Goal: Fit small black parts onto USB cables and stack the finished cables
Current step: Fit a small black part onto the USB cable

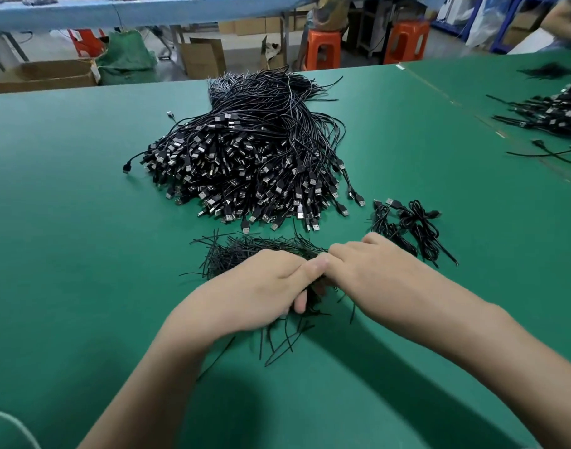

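Green bench (83, 222). At near centre, left hand (264, 286) and right hand (371, 267) knuckle to knuckle atop black strands (245, 251) lying left-to-right. Curled round a tuft, left fingers (302, 303); right fingers (349, 251) curled, hold not visible. Just far-right, finished cables (407, 228), nearest right hand.

- The green table (83, 222) lay bare on the left side, open from the near edge to the far edge.
- A big pile of USB cables (245, 163) filled the middle, its plugs fanned toward the person.
- A narrow bare strip ran between that pile and the heap of thin black strips (245, 251) in front of it.
- The left hand (261, 286) and right hand (368, 267) met over the heap, the left curled into it, blocking the near centre.
- A small cable bundle (410, 231) sat just beside the right hand.
- Bare green separated it from more cables (549, 115) at the far right.
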Available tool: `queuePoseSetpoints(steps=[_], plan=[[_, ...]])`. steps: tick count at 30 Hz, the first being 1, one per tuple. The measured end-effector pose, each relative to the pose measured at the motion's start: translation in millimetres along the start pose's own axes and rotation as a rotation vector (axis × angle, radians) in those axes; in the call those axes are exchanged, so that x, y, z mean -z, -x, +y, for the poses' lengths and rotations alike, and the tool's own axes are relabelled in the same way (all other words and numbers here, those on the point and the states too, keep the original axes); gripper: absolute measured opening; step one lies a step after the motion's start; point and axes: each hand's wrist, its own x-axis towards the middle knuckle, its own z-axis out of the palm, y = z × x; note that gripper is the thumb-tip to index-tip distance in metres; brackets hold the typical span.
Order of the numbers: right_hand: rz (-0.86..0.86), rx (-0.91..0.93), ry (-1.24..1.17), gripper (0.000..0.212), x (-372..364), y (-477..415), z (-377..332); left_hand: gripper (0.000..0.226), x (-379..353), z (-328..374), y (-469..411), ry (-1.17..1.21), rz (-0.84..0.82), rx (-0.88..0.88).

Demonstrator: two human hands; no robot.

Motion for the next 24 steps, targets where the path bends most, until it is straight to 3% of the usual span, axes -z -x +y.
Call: queuePoseSetpoints(steps=[6, 8, 10, 12, 15, 18, 21, 24], plan=[[0.092, -0.004, -0.01, 0.001, -0.7, -6.3, 20.8, 0.04, -13.0, -14.6, -15.2, 0.268, 0.078, -0.141], [0.191, -0.11, -0.037, 0.035, -1.9, -7.0, 29.7, 0.04, -19.2, -19.0, -17.4, 0.357, 0.147, -0.144], [0.385, -0.32, -0.263, 0.063, -4.7, -2.7, 36.9, 0.042, -24.9, -20.7, -17.3, 0.487, 0.232, -0.117], [0.438, -0.504, -0.558, 0.077, -12.4, 3.7, 34.4, 0.041, -31.1, -17.8, -16.8, 0.665, 0.297, -0.108], [0.339, -0.438, -1.184, 0.063, -33.3, 2.1, 9.6, 0.04, -42.5, -8.3, -16.4, 0.892, 0.326, -0.098], [0.418, -0.355, -1.604, 0.044, -52.9, -4.5, -22.6, 0.039, -60.6, 3.0, -16.8, 0.994, 0.291, -0.089], [0.549, -0.507, -1.76, 0.033, -60.7, -9.5, -40.9, 0.035, -74.8, 8.6, -15.9, 1.031, 0.281, -0.01], [0.609, -0.574, -1.771, 0.031, -61.4, -8.6, -45.5, 0.04, -76.5, 6.1, -13.5, 1.055, 0.224, 0.062]])
